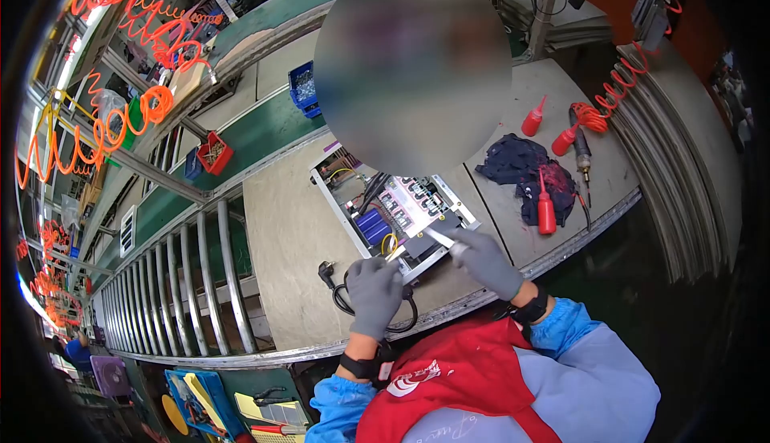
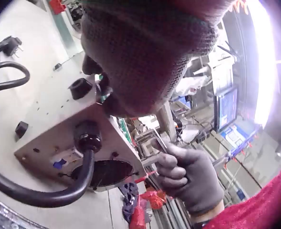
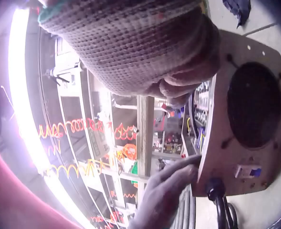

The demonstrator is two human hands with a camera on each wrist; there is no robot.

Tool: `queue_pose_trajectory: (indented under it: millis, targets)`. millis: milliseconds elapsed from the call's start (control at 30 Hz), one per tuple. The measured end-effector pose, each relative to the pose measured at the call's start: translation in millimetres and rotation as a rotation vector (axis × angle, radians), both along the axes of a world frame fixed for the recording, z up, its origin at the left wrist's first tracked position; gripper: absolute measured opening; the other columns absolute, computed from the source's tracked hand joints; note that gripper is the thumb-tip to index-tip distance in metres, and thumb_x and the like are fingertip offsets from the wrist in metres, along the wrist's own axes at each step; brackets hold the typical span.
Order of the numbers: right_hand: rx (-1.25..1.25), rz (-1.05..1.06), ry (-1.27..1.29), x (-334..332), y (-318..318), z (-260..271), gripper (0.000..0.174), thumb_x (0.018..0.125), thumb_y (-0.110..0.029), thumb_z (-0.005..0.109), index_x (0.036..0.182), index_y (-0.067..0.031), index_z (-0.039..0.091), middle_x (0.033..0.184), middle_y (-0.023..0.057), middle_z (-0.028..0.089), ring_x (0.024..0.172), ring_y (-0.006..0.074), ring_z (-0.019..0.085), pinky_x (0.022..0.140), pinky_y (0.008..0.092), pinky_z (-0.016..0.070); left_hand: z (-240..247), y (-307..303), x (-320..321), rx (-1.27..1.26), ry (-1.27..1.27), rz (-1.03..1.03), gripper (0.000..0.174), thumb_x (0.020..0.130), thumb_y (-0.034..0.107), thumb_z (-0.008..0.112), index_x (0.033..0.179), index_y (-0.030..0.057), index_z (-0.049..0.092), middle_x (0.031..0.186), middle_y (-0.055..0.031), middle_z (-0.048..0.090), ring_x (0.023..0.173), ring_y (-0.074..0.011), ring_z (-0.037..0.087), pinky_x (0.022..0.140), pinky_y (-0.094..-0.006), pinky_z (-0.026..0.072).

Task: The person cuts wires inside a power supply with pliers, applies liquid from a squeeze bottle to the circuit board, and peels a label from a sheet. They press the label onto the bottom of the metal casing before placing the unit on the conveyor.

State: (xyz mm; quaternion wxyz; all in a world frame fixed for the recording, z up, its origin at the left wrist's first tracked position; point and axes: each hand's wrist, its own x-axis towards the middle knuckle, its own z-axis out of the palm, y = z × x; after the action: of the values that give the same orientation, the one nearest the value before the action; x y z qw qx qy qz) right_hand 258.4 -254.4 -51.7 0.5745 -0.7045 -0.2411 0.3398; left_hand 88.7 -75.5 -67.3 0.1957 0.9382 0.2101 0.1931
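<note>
An opened metal electronics case (image 1: 365,238) lies on the workbench, showing a blue cylindrical part (image 1: 372,225), wiring and a board with several components. My gloved left hand (image 1: 375,289) is at the case's near left corner; in the left wrist view its fingertips reach over the edge, partly hidden by the glove. Fingers and thumb of my gloved right hand (image 1: 488,265) grip a thin, flat silver tool (image 1: 439,238), whose end points over the case's near side. A thick black power cord (image 2: 85,176) leaves the end panel beside a round dark grille (image 3: 255,105).
Red squeeze bottles (image 1: 546,206) and a dark stained cloth (image 1: 513,162) lie to the right, near a power screwdriver (image 1: 582,150). A metal roller conveyor (image 1: 184,282) adjoins the bench on the left. The cord's plug (image 1: 326,273) lies left of the case.
</note>
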Motion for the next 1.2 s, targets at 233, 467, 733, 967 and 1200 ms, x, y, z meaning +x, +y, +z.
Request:
queue_pose_trajectory:
  millis: [233, 467, 733, 967, 1200]
  targets:
    - [0.272, -0.373, 0.322, 58.7, -60.9, -28.4, 0.037, 0.090, -0.006, 0.052, 0.127, 0.0020, 0.056, 0.096, 0.0094, 0.068, 0.079, 0.0149, 0.064, 0.069, 0.0271, 0.0551, 8.5, -24.2, -14.2, 0.006, -0.177, -0.034, 0.025, 0.084, 0.014, 0.069, 0.109, 0.0065, 0.068, 0.104, -0.0137, 0.064, 0.098, -0.0337, 0.060, 0.087, -0.0460, 0.0476]
    - [0.125, -0.442, 0.368, 66.8, -51.2, -74.7, 0.030, 0.090, -0.014, 0.054, 0.116, 0.0000, 0.059, 0.093, 0.0070, 0.066, 0.070, 0.0096, 0.059, 0.054, 0.0229, 0.0475, -4.4, -56.1, 42.7, 0.080, 0.092, -0.128, 0.043, 0.081, 0.021, 0.071, 0.121, 0.0075, 0.063, 0.100, -0.0157, 0.062, 0.094, -0.0359, 0.061, 0.082, -0.0486, 0.0474]
    - [0.023, -0.123, 0.460, 74.8, -12.5, -46.8, 0.021, 0.096, -0.028, 0.060, 0.103, -0.0091, 0.066, 0.072, -0.0071, 0.047, 0.053, 0.0040, 0.037, 0.044, 0.0217, 0.0277, -34.5, -49.3, 50.7, 0.063, -0.056, -0.076, 0.034, 0.080, 0.022, 0.073, 0.110, 0.0097, 0.064, 0.094, -0.0133, 0.063, 0.084, -0.0328, 0.063, 0.073, -0.0471, 0.0498]
    - [-0.064, -0.080, 0.106, 19.7, 14.7, 22.3, 0.018, 0.094, -0.022, 0.064, 0.101, -0.0052, 0.066, 0.068, -0.0073, 0.046, 0.055, 0.0020, 0.039, 0.045, 0.0225, 0.0274, -25.9, -25.7, 3.8, -0.067, -0.435, 0.084, 0.038, 0.079, 0.021, 0.074, 0.112, 0.0077, 0.063, 0.101, -0.0127, 0.063, 0.089, -0.0315, 0.063, 0.077, -0.0432, 0.0506]
    - [-0.125, 0.087, -0.421, -14.6, 41.3, 38.1, 0.031, 0.093, -0.019, 0.067, 0.115, 0.0026, 0.066, 0.076, 0.0036, 0.060, 0.073, 0.0103, 0.053, 0.066, 0.0321, 0.0461, -116.4, 16.5, -114.7, -0.007, 0.034, 0.625, 0.036, 0.083, 0.019, 0.064, 0.118, 0.0073, 0.065, 0.123, -0.0152, 0.062, 0.114, -0.0385, 0.058, 0.093, -0.0479, 0.0484]
